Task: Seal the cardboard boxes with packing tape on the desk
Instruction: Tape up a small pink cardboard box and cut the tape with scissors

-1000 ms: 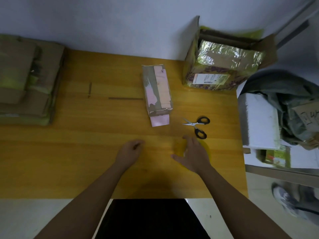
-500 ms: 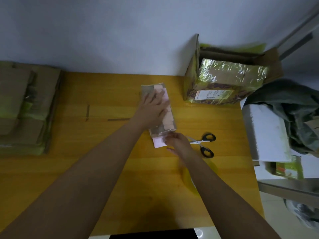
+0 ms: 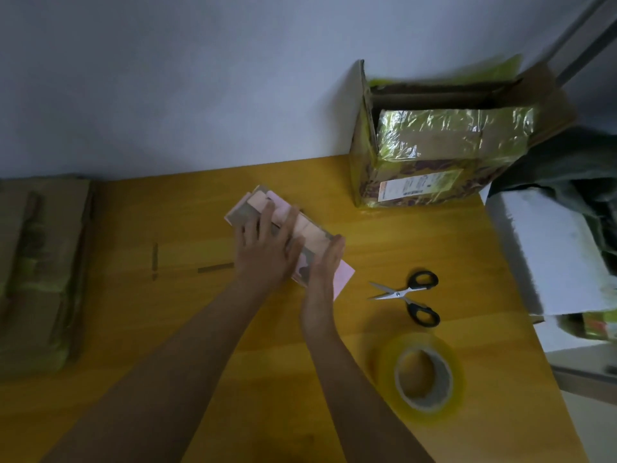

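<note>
Head view: both hands (image 3: pixel 267 252) (image 3: pixel 325 265) press flat on small box (image 3: pixel 310 235), scissors (image 3: pixel 409 295) near its right edge

We find open desk (image 3: pixel 133 329) at left, while scissors (image 3: pixel 405 297), tape roll (image 3: pixel 422 377) and big open carton (image 3: pixel 430 155) crowd the right.

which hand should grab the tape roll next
Probably the right hand: the tape roll lies on its side of the desk, and the left hand lies flat on the small box.
</note>
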Demonstrator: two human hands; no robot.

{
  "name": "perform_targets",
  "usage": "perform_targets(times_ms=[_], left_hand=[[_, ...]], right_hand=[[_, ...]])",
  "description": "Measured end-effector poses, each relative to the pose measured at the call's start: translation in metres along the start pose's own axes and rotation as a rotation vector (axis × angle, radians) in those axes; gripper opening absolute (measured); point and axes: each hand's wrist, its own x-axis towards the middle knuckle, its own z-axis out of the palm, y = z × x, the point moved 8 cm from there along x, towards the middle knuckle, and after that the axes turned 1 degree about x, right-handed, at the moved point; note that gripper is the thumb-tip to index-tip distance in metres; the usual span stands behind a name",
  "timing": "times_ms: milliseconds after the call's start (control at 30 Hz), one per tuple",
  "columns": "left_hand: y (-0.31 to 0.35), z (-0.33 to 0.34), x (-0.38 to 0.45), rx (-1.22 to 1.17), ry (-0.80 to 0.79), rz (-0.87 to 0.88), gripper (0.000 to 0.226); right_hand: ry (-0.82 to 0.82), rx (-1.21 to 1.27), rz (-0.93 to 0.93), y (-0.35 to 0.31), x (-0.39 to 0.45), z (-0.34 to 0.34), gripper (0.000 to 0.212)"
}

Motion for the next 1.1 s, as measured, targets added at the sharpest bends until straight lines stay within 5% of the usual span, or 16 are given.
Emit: perform_targets(times_ms=[133, 233, 433, 667, 833, 1000, 1100], left_hand=[[-0.002, 0.000, -0.001, 0.006, 0.019, -0.013, 0.052], [0.000, -0.002, -0.001, 0.005, 0.010, -0.003, 0.052], [-0.001, -0.003, 0.001, -0.021, -0.014, -0.030, 0.050], [-0.022, -0.009, 0.023, -0.242, -0.059, 0.056, 0.049], [-0.059, 0.022, 0.025, -0.354, -0.314, -0.308, 0.089], [-0.056, 0.036, 0.024, -0.728, -0.482, -0.364, 0.102], [-0.038, 0.027, 0.033, -0.783, -0.551, -0.216, 0.101]], right_hand=[[0.037, 0.055, -0.075, 0.013, 0.001, 0.006, 0.063], [0.034, 0.109, -0.101, 0.007, -0.003, 0.002, 0.070], [-0.133, -0.068, 0.131, 0.032, -0.028, -0.006, 0.067], [0.037, -0.015, 0.119, 0.006, 0.012, -0.007, 0.061], [0.026, -0.090, 0.225, 0.030, 0.009, -0.010, 0.059], [-0.111, -0.396, 0.152, 0.014, -0.011, -0.040, 0.053], [-0.019, -0.792, -0.209, -0.017, -0.048, -0.089, 0.041]])
